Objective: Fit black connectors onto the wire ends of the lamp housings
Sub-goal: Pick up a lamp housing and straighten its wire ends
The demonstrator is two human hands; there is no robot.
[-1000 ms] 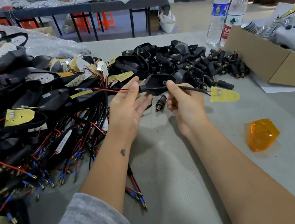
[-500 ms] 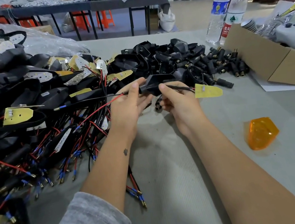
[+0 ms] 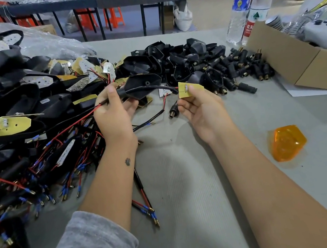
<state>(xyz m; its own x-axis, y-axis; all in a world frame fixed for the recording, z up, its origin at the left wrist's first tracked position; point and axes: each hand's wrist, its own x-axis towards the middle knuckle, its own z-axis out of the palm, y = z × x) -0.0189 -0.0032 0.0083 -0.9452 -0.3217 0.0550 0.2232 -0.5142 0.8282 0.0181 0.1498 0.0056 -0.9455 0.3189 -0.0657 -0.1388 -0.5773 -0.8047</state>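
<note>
Fingers (image 3: 110, 93) of left hand (image 3: 113, 118) pinch wires (image 3: 101, 105); right hand (image 3: 200, 108) pinches yellow board (image 3: 190, 88), connector (image 3: 173, 109).

A grey fabric-covered table (image 3: 192, 214) carries a tangled heap of wired lamp housings (image 3: 21, 122) on its left, a pile of empty black housings (image 3: 170, 59) at centre back, and loose black connectors (image 3: 241, 68) just right of that. An orange lens (image 3: 287, 143) lies alone at right, near a cardboard box (image 3: 301, 64) and two water bottles (image 3: 247, 7).
</note>
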